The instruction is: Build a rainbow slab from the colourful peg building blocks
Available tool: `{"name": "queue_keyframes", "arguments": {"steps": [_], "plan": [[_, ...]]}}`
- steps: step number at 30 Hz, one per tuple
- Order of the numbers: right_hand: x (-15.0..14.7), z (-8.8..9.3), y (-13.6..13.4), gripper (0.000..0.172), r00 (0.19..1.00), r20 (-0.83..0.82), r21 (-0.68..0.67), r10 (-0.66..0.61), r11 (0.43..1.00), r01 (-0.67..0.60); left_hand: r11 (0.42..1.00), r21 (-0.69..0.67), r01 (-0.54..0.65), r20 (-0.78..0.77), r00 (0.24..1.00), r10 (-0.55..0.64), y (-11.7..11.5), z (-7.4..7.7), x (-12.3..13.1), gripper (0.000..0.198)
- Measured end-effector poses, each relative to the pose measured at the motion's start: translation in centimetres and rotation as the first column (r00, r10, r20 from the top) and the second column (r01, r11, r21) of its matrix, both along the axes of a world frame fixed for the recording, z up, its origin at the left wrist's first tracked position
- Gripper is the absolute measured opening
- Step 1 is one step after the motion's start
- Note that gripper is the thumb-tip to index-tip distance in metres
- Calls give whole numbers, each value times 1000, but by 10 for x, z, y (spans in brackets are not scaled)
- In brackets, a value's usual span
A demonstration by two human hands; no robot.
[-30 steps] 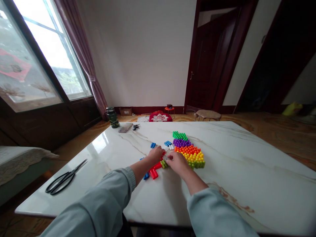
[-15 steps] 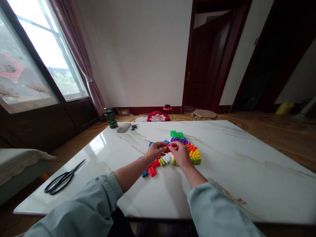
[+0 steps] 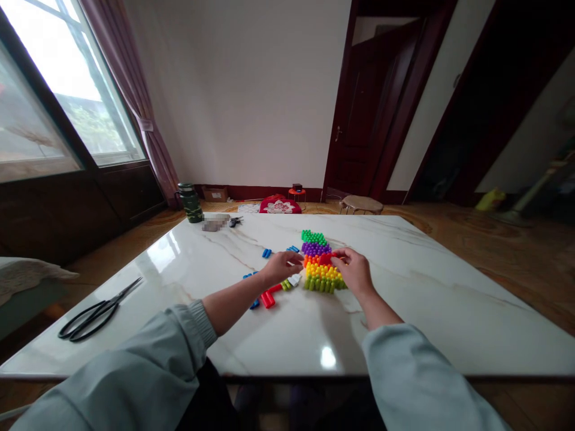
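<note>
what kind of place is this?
Likely a room in a home, not a lab: a marble-look table with colourful toy pegs, a curtained window, a dark wooden door and a low stool on the floor.

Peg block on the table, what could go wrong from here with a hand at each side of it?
The left hand and right hand meet the peg block from opposite sides; on the glossy table it may slide, or its rows may split. The loose pieces beside the left wrist could get knocked and roll away.
</note>
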State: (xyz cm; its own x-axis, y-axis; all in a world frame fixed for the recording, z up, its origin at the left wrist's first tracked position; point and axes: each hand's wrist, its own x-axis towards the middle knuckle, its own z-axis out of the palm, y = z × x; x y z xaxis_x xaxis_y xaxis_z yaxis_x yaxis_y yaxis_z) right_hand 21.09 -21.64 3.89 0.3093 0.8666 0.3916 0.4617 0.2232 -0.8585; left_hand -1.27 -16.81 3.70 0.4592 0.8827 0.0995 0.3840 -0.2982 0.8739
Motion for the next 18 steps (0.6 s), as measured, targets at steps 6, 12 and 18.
{"name": "queue_keyframes", "arguments": {"steps": [6, 12, 18], "plan": [[73, -23, -17, 12, 942, 275, -217, -191, 943, 254, 968, 173, -184, -267, 937, 226, 30, -7, -59, 23], [83, -49, -22, 10, 937, 340, -370, -81, 905, 213, 939, 230, -257, -343, 881, 325, 44, -15, -91, 24], [66, -52, -18, 13, 912, 408, -366, -42, 908, 206, 948, 231, -220, -391, 871, 297, 42, -21, -85, 22]]}}
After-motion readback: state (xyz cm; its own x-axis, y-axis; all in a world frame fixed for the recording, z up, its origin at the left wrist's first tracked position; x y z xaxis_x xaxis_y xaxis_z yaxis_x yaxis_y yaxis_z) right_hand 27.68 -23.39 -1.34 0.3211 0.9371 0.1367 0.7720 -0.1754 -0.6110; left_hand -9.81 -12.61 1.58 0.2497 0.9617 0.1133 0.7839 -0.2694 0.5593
